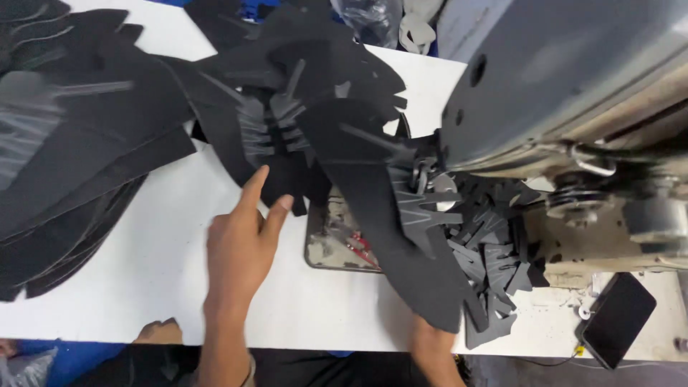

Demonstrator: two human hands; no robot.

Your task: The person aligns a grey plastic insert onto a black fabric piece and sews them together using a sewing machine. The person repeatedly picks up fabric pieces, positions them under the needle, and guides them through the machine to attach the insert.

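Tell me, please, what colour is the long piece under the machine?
Black long piece, clearest in the head view.

The white table (165, 265) carries stacked black cut pieces (79, 158), a grey machine (559, 79), black scraps (494, 258) and a dark phone (618, 319).

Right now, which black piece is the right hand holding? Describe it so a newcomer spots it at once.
Start at the grey sewing machine on the white table. Just left of its head, a long black fabric strip runs diagonally down to the table's near edge, where the right hand is mostly hidden beneath it. Unlike the small scraps beside it, it is one long, broad piece.
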